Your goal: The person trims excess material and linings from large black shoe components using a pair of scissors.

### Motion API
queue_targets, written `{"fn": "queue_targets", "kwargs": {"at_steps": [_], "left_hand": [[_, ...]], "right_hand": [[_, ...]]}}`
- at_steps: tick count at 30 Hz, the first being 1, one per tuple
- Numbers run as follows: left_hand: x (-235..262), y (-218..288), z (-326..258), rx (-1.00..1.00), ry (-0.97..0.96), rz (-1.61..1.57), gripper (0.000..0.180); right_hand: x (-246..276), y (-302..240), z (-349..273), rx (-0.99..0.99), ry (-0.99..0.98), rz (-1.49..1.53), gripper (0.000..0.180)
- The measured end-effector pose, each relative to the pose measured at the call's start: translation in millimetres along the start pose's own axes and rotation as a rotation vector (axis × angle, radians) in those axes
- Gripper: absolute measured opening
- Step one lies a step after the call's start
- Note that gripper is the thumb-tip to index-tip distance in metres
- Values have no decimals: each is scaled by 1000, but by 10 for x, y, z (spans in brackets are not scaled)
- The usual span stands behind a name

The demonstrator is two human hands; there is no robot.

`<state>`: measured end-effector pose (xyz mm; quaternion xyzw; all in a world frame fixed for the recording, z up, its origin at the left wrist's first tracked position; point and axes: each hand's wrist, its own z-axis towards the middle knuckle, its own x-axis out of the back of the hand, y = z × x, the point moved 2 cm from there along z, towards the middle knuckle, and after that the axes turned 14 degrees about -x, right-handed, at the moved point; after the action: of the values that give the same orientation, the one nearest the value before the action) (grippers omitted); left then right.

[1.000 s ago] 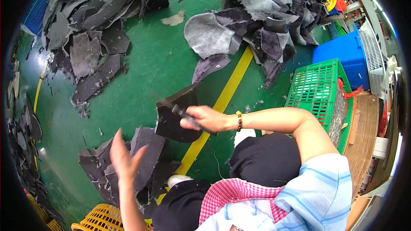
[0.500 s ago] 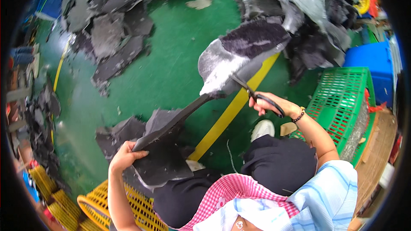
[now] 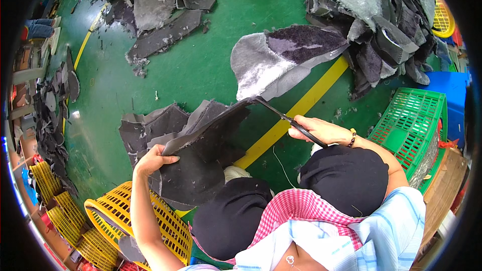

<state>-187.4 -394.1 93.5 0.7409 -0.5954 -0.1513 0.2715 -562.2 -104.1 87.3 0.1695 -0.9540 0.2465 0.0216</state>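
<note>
This looks like a workshop or small factory where soft material gets cut up. The smooth green painted floor point(image 3: 201, 65) has a long yellow line point(image 3: 296, 113) across it, like the lines on factory floors. Big heaps of dark grey fuzzy scraps point(image 3: 381, 35) lie all over the floor, with more flat grey pieces point(image 3: 155, 10) further off. Plastic crates with holes stand around: a green one point(image 3: 414, 125), a blue one point(image 3: 452, 95), and yellow baskets point(image 3: 145, 221) stacked near the edge. A person sits low by the floor, cutting a wide dark sheet point(image 3: 201, 155) with long black scissors point(image 3: 288, 119). Small crumbs of cut stuff dot the floor.
</note>
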Motion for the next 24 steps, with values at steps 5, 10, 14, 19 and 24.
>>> {"fn": "queue_targets", "kwargs": {"at_steps": [5, 10, 14, 19, 24], "left_hand": [[25, -141, 278, -33, -44, -22, 19], [447, -738, 93, 3, 184, 214, 50], [-259, 627, 269, -561, 730, 1166, 96], [-2095, 2141, 1468, -978, 86, 1345, 102], [-2141, 1550, 2631, -907, 218, 1733, 75]], "right_hand": [[-16, -184, 159, 73, 104, 139, 65], [108, -39, 103, 319, 175, 407, 40], [685, 232, -102, 383, 692, 956, 23], [1540, 961, -230, 100, 1670, 679, 38], [1853, 1132, -551, -187, 1824, 312, 91]]}}
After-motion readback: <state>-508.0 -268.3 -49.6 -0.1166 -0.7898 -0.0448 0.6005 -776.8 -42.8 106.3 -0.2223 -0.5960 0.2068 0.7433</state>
